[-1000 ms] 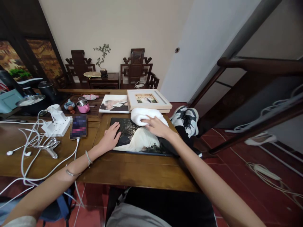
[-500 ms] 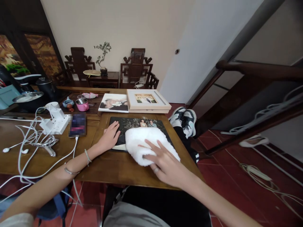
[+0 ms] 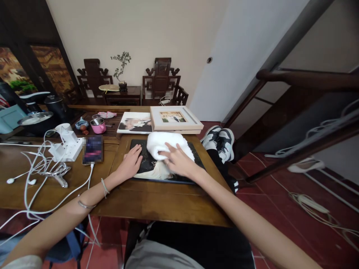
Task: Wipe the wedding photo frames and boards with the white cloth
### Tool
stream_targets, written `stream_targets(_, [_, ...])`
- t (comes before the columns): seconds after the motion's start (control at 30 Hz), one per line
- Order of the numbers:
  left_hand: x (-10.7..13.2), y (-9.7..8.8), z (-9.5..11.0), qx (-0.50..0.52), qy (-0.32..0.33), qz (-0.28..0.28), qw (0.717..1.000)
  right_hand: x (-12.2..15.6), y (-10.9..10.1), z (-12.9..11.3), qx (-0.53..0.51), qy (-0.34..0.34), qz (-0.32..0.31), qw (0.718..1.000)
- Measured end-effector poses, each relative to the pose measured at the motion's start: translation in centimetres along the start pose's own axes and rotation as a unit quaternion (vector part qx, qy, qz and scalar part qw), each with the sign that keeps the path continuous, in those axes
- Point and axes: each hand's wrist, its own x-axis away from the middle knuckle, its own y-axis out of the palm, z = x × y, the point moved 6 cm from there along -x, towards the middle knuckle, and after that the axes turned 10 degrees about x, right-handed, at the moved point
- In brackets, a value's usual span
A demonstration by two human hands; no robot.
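A dark photo panel (image 3: 144, 164) with a pale dress printed along its lower part lies flat on the wooden table (image 3: 157, 203). My left hand (image 3: 131, 160) rests on the panel's left edge, its fingers stretched out and nothing in it. A fluffy white cloth (image 3: 165, 141) is bunched on the panel's upper middle and covers part of the picture. My right hand (image 3: 178, 158) presses on the cloth from the near side, some fingertips sunk into its folds.
Behind the panel lie a white photo album (image 3: 136, 123) and a framed picture (image 3: 175, 117). To the left are a phone (image 3: 92, 148), a power strip (image 3: 68, 147), tangled cables and a pink cup (image 3: 98, 126). A person's shoes (image 3: 220, 140) show past the right edge.
My right hand has pushed the white cloth away from me toward the panel's far edge, uncovering the dress at the bottom. The left hand stays where it was.
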Motion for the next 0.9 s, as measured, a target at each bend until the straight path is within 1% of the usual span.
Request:
stream_targets(0.13, [0.1, -0.1, 0.3, -0.001, -0.009, -0.005, 1.0, 6.5, -0.5, -3.9, -0.031, -0.052, 0.001, 0.998])
stream_targets(0.2, [0.2, -0.1, 0.4, 0.0, -0.007, -0.008, 1.0, 9.1, -0.7, -5.4, -0.051, -0.077, -0.001, 0.996])
stream_targets(0.27, [0.2, -0.2, 0.4, 0.0, -0.004, -0.006, 1.0, 10.4, -0.7, -6.2, -0.06, -0.088, -0.011, 0.994])
stream_targets(0.3, [0.1, -0.2, 0.3, 0.0, -0.003, -0.005, 1.0, 10.4, -0.7, -6.2, -0.059, -0.088, -0.014, 0.994])
stream_targets(0.33, [0.1, -0.2, 0.3, 0.0, -0.002, -0.005, 1.0, 10.1, -0.7, -6.0, -0.056, -0.086, -0.015, 0.995])
stream_targets(0.4, [0.0, -0.1, 0.1, 0.001, 0.002, -0.003, 1.0, 8.2, -0.6, -5.1, -0.045, -0.073, -0.013, 0.996])
stream_targets(0.6, [0.0, 0.0, -0.2, 0.008, 0.017, 0.01, 1.0, -1.6, 0.0, -1.1, 0.005, -0.015, -0.007, 1.0])
stream_targets(0.67, [0.0, 0.0, -0.4, 0.01, 0.021, 0.013, 1.0, -4.1, 0.2, -0.4, 0.012, -0.002, -0.002, 1.0])
stream_targets(0.7, [-0.1, 0.0, -0.4, 0.01, 0.023, 0.014, 1.0, -4.9, 0.2, -0.3, 0.014, 0.001, 0.002, 1.0])
stream_targets(0.77, [-0.1, 0.0, -0.5, 0.011, 0.027, 0.016, 0.999, -5.4, 0.3, -0.4, 0.017, 0.007, 0.01, 1.0])
stream_targets(0.8, [-0.1, 0.0, -0.5, 0.012, 0.028, 0.017, 0.999, -5.1, 0.3, -0.6, 0.019, 0.009, 0.012, 1.0])
stream_targets(0.83, [-0.1, 0.0, -0.5, 0.012, 0.028, 0.018, 0.999, -4.5, 0.3, -0.9, 0.02, 0.008, 0.013, 1.0])
stream_targets(0.9, [-0.1, 0.0, -0.4, 0.011, 0.023, 0.015, 1.0, -2.1, 0.2, -2.0, 0.013, -0.002, 0.011, 1.0])
